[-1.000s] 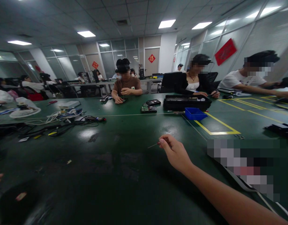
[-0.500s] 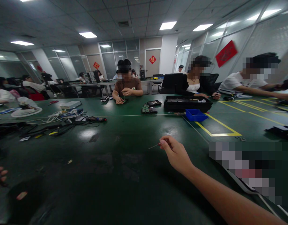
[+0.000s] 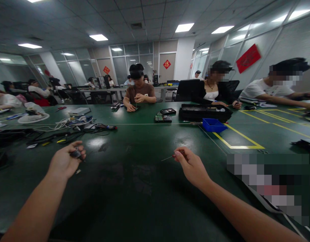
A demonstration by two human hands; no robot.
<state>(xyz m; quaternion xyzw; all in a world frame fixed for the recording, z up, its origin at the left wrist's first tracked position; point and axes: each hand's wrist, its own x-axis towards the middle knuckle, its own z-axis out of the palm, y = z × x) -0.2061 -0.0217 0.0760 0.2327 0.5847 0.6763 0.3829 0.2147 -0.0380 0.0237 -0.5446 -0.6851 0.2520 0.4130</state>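
My right hand is closed around the handle of a thin screwdriver, its metal shaft pointing left and slightly down above the green table. Only a bit of reddish handle shows between the fingers. On the other side, my left hand is raised over the table with its fingers curled round a small dark, rounded part, whose exact kind I cannot make out. A small pale scrap lies on the table just below that hand. The two hands are well apart.
Tangled cables lie at the left, near a white round fan-like part. Across the green table are hard drives, a black tray and a blue bin. A co-worker sits opposite; others sit at the right.
My left hand has come in from the left edge toward the middle, carrying the dark part. The right hand keeps its hold on the screwdriver, nearly unmoved. The view has shifted slightly.
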